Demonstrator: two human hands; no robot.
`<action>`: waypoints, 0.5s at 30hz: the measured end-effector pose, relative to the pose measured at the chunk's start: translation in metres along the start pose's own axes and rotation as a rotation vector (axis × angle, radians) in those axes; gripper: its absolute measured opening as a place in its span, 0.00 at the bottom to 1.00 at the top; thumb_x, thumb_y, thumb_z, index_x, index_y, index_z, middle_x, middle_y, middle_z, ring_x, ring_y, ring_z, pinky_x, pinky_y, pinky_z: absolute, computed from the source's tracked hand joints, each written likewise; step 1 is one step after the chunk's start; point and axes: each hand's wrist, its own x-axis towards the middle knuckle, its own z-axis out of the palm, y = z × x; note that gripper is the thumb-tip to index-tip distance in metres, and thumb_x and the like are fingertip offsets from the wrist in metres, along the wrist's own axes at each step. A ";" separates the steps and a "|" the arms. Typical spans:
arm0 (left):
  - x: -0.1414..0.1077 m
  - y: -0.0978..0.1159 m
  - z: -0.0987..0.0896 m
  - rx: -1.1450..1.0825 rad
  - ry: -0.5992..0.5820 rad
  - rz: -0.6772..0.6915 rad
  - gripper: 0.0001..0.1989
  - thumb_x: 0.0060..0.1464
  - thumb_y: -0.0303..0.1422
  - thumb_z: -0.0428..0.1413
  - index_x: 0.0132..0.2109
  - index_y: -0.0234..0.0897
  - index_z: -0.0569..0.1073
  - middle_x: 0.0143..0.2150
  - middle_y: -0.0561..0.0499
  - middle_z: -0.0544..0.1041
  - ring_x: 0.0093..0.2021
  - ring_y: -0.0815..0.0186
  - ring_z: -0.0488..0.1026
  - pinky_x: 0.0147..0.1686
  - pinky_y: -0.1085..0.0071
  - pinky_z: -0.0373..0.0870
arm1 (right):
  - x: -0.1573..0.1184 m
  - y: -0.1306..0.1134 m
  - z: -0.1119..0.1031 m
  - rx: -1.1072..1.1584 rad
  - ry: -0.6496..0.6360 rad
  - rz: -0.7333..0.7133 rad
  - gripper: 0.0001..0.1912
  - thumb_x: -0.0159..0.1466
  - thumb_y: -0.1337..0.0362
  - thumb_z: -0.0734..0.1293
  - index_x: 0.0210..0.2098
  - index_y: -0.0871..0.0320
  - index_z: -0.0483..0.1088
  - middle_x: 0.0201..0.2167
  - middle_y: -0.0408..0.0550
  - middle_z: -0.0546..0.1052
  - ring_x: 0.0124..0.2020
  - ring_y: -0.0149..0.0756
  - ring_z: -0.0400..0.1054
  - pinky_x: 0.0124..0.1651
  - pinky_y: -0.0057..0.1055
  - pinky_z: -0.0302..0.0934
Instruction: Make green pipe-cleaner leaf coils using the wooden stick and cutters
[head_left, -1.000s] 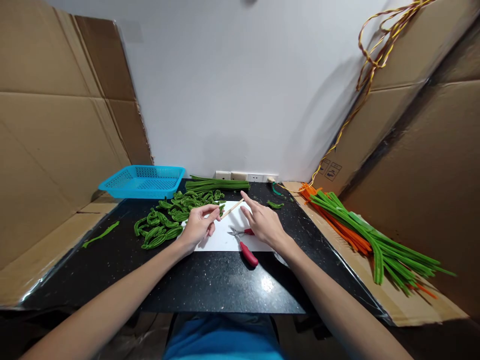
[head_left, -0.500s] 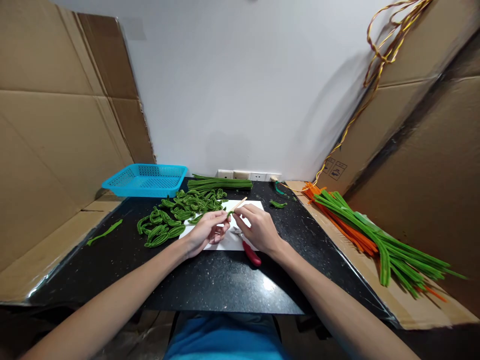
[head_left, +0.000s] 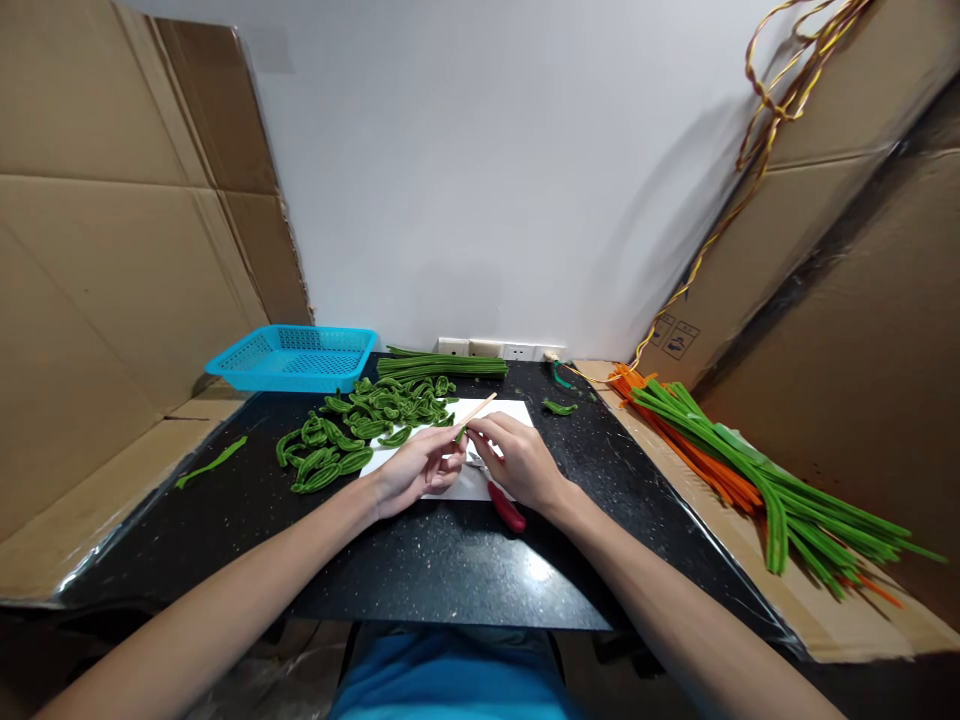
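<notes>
My left hand point(head_left: 420, 465) and my right hand point(head_left: 521, 455) meet over a white sheet point(head_left: 457, 488). Between their fingertips, pinched by both, is a short piece of green pipe cleaner point(head_left: 461, 434). A thin wooden stick point(head_left: 478, 407) slants up from the same spot; whether fingers hold it or it rests on the sheet I cannot tell. Under my right hand lies a red-handled tool point(head_left: 506, 508) with a metal head, partly hidden. Left of the sheet is a pile of looped green pipe-cleaner shapes point(head_left: 322, 465).
A blue basket point(head_left: 292, 382) stands at the back left. Behind the pile lies a bundle of straight green pipe cleaners point(head_left: 442, 368). Green point(head_left: 739, 455) and orange stems point(head_left: 701, 465) lie on cardboard at right. Loose green pieces point(head_left: 559, 408) and a twisted cable point(head_left: 705, 245) are nearby.
Fingers of both hands have shifted slightly around the green piece, which now shows less and points downward. The view has moved a little; other things stay put.
</notes>
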 end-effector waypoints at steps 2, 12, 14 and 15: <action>0.000 0.001 0.000 0.023 -0.003 0.011 0.18 0.61 0.44 0.63 0.36 0.34 0.70 0.25 0.59 0.63 0.17 0.79 0.56 0.15 0.82 0.46 | 0.000 -0.001 0.000 0.015 0.016 0.001 0.10 0.74 0.67 0.60 0.46 0.57 0.74 0.37 0.52 0.80 0.37 0.39 0.73 0.44 0.34 0.68; -0.002 0.002 0.008 0.158 0.043 0.093 0.23 0.57 0.49 0.66 0.34 0.34 0.68 0.23 0.61 0.62 0.15 0.82 0.52 0.17 0.81 0.42 | 0.003 -0.014 0.000 0.179 0.169 0.082 0.09 0.68 0.68 0.66 0.31 0.59 0.75 0.24 0.44 0.75 0.24 0.31 0.66 0.31 0.28 0.61; -0.001 -0.001 0.008 0.137 0.040 0.113 0.22 0.57 0.48 0.66 0.35 0.34 0.69 0.23 0.61 0.62 0.15 0.82 0.51 0.17 0.81 0.42 | 0.003 -0.018 0.000 0.196 0.192 0.106 0.10 0.68 0.68 0.66 0.30 0.59 0.75 0.23 0.43 0.75 0.23 0.30 0.66 0.31 0.28 0.60; 0.000 -0.002 0.008 0.124 0.037 0.121 0.22 0.57 0.48 0.67 0.36 0.34 0.69 0.23 0.60 0.63 0.15 0.82 0.51 0.17 0.81 0.42 | 0.003 -0.019 0.001 0.204 0.203 0.121 0.10 0.68 0.68 0.67 0.30 0.59 0.76 0.23 0.43 0.75 0.23 0.30 0.65 0.30 0.28 0.60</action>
